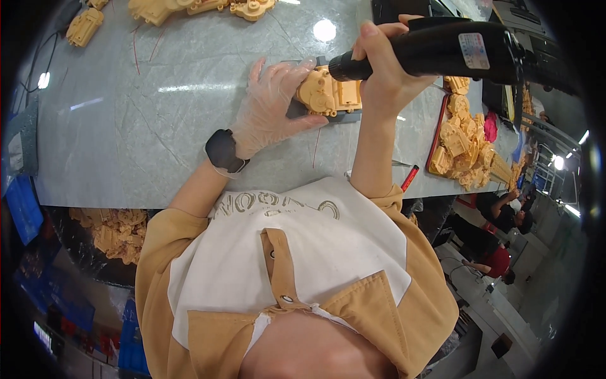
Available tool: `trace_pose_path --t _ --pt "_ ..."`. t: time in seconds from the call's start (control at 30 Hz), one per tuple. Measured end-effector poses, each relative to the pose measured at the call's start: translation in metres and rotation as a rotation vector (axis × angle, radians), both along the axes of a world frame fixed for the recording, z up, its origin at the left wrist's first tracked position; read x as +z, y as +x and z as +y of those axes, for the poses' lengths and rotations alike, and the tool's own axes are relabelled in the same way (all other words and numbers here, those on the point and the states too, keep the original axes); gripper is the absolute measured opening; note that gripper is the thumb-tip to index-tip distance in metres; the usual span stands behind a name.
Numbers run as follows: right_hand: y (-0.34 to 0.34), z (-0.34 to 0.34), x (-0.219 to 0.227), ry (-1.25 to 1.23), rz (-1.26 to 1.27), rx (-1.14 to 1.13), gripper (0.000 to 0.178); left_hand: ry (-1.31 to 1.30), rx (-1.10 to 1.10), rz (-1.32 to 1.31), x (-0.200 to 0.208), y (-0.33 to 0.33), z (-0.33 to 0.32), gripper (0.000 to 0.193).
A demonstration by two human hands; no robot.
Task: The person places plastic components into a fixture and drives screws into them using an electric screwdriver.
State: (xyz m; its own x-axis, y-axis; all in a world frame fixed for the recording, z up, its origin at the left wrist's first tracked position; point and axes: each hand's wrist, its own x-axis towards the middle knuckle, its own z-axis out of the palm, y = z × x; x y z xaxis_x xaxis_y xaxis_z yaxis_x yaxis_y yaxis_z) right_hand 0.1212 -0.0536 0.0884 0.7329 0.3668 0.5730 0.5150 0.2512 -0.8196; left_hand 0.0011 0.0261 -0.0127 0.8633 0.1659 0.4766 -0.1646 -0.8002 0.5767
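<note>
"Where's the piece being worked on?"

"The tan housing? Right in front of the person, on a dark grey base on the counter. The left hand, in a thin clear glove, grips it from the side, thumb along the near edge, fingers by the far one."

"And the other hand?"

"The right hand is wrapped round a black handheld tool (a power screwdriver, I'd guess), its nose over the housing's far edge. I can't see whether a bit is touching."

"So how far along are they?"

"Midway through this one, I'd judge: it's seated and steadied, with the tool in position. Whether any fastening is finished, I can't tell from here."

"Plenty left, though?"

"Perhaps. There's a heap of tan parts at the right, a row of housings along the far side, and more pieces in a bin below. Which are finished, I couldn't say."
</note>
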Motion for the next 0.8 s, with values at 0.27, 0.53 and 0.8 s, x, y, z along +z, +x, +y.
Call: trace_pose_path --t 0.27,0.53,0.8 --pt "-0.009 -0.089 0.032 0.549 0.346 0.011 0.031 -0.246 0.076 0.337 0.035 0.020 -0.020 0.071" --pt "-0.002 -0.136 -0.009 0.459 0.251 -0.303 0.041 -0.836 -0.054 0.164 0.053 -0.015 -0.031 0.059" --pt "-0.010 -0.081 -0.040 0.272 0.272 -0.416 0.043 -0.407 -0.001 -0.421 0.083 -0.036 -0.002 0.054"
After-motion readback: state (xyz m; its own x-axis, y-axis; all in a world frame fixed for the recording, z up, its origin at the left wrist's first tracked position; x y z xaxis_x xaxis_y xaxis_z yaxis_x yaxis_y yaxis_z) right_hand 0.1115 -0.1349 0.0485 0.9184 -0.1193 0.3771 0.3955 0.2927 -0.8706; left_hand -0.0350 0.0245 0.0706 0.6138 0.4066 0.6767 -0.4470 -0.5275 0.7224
